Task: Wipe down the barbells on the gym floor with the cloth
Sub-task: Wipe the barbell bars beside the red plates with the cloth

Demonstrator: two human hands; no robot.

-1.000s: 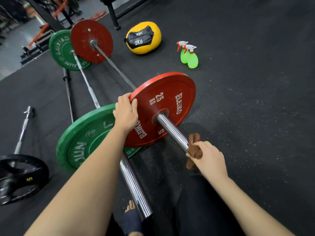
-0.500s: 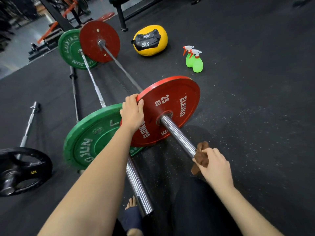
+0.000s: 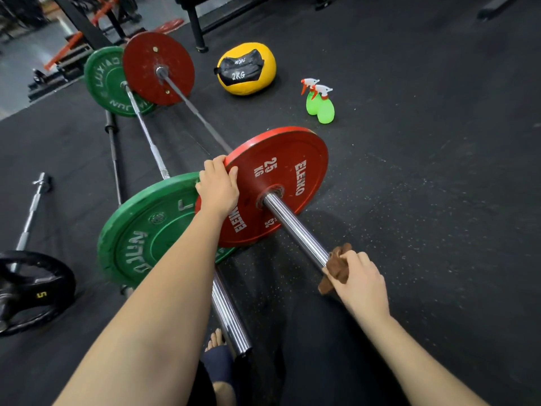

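The right hand (image 3: pixel 361 284) clenches a brown cloth (image 3: pixel 336 266) round the chrome end of the barbell (image 3: pixel 295 230), on the near side of the red plate (image 3: pixel 281 177) and apart from it. The left hand (image 3: pixel 218 189) grips that plate's top rim, fingers curled over the edge. Just left of the red plate stands a green plate (image 3: pixel 152 230) on a second barbell (image 3: pixel 149 142). Beyond the red plate, to the right, stand two spray bottles (image 3: pixel 322 104) and, farther back, a yellow ball (image 3: pixel 247 68).

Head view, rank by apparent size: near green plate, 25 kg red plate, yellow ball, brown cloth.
1. near green plate and 25 kg red plate: these look alike. The green one is nearer and partly covered by the arm, so not ranked.
2. yellow ball
3. brown cloth, partly hidden in the right hand
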